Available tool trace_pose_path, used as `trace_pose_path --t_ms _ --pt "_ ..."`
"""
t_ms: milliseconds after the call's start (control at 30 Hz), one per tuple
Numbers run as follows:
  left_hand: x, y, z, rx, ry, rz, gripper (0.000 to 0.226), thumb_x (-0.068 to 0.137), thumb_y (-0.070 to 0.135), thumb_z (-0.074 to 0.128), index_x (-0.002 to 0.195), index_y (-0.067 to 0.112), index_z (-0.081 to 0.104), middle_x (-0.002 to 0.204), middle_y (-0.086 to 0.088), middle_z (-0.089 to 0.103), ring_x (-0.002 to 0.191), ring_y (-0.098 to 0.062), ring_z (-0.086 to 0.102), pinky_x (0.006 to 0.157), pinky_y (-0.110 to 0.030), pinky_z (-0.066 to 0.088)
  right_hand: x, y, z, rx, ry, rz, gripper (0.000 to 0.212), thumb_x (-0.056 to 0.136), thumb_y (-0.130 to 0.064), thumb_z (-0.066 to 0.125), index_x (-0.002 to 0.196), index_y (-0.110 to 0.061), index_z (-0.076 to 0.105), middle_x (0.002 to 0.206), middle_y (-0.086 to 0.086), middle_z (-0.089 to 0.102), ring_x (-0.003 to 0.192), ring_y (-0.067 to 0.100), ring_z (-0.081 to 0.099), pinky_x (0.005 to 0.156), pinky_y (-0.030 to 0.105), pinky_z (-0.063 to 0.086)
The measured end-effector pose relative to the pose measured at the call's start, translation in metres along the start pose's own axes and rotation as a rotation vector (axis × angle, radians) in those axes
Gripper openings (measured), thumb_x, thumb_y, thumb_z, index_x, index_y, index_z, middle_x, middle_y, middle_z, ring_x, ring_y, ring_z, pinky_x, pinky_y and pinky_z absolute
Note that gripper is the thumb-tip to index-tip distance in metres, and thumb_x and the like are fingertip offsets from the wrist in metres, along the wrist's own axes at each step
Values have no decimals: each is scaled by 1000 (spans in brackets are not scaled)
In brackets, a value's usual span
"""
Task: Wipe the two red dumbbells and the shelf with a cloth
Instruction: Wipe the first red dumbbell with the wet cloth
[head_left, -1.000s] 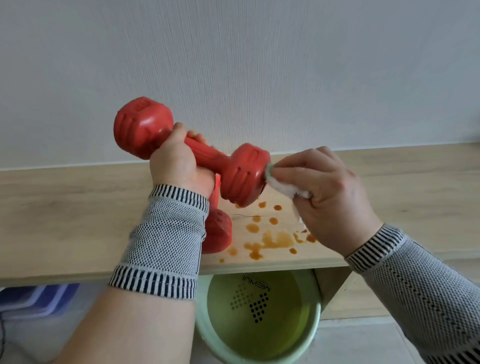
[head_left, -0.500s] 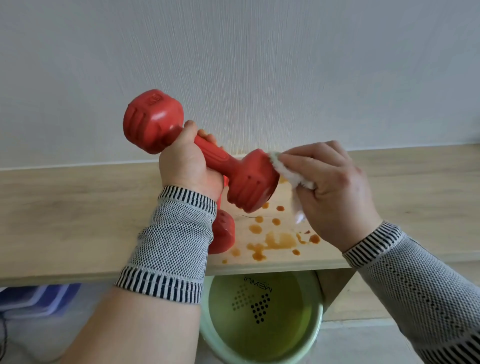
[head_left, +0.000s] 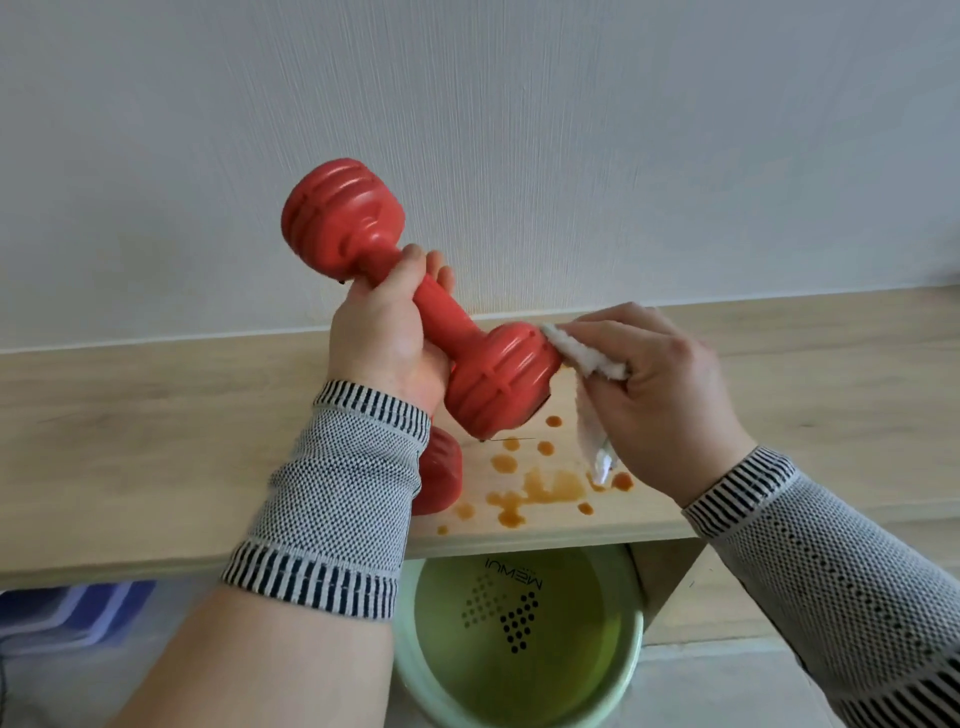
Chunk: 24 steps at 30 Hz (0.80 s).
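My left hand (head_left: 382, 332) grips the handle of a red dumbbell (head_left: 498, 379), which is lifted and tilted, its upper head high at the left and its lower head just above the shelf. A white cloth (head_left: 584, 356), pinched in my right hand (head_left: 665, 384), presses against the right side of that lower head; a tail of the cloth hangs down toward the shelf. The second red dumbbell (head_left: 441, 473) lies on the pale wooden shelf (head_left: 130, 452), mostly hidden behind my left wrist. Brown liquid spots (head_left: 540, 488) stain the shelf near its front edge.
A white wall (head_left: 571, 130) rises directly behind the shelf. Below the shelf's front edge stands a green bucket (head_left: 519, 639) with printed dots inside. A blue striped object (head_left: 78, 613) sits under the shelf at the lower left.
My left hand has raised and tipped the dumbbell steeper, its upper head climbing and turning. My right hand with the cloth followed the lower head slightly upward.
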<state>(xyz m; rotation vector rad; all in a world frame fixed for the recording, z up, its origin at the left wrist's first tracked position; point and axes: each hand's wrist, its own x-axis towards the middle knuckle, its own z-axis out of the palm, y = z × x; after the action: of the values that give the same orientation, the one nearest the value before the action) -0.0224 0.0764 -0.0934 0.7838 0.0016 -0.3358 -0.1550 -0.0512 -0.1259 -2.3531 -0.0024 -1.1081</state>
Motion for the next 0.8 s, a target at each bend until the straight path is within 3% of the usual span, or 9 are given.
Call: trace_pose_path --t_ms 67,133,233,400,600,800 --pt "1 -2 1 -17 -42 23 9 93 8 61 93 16 59 89 -3 62 68 -11 63 91 -39 45 0 0 1 15 -13 3 35 78 8 61 100 -18 72 93 -2 67 87 20 62 71 40 54" --pt "1 -2 0 -10 -72 19 8 94 10 59 96 17 55 76 2 60 60 -9 59 77 -35 46 1 0 0 19 -3 -1 34 79 8 60 99 -16 72 92 -3 67 86 20 62 70 40 54" --pt "-2 -2 1 40 -64 23 8 95 14 56 99 20 52 70 7 58 57 -6 58 64 -31 46 2 -3 -4 -59 25 -108 30 79 4 57 99 -14 71 93 -2 67 84 21 60 71 31 51" --pt "-5 -3 2 140 32 180 10 94 5 56 92 15 53 70 3 57 60 -9 58 72 -38 47 -5 -17 5 -159 13 -311 23 76 5 61 91 -8 73 93 3 68 84 26 57 74 29 48" --pt "-10 -6 5 282 37 269 10 91 5 58 91 13 52 67 3 57 59 -11 57 72 -39 45 -1 -2 4 -205 49 -231 19 80 4 61 88 -8 72 91 2 68 84 27 56 71 34 47" --pt "-9 -6 3 341 121 310 11 90 7 60 92 15 52 62 6 57 59 -10 57 70 -37 48 -11 -14 13 -220 19 -343 20 81 5 57 87 -6 72 90 5 68 81 29 55 71 33 47"
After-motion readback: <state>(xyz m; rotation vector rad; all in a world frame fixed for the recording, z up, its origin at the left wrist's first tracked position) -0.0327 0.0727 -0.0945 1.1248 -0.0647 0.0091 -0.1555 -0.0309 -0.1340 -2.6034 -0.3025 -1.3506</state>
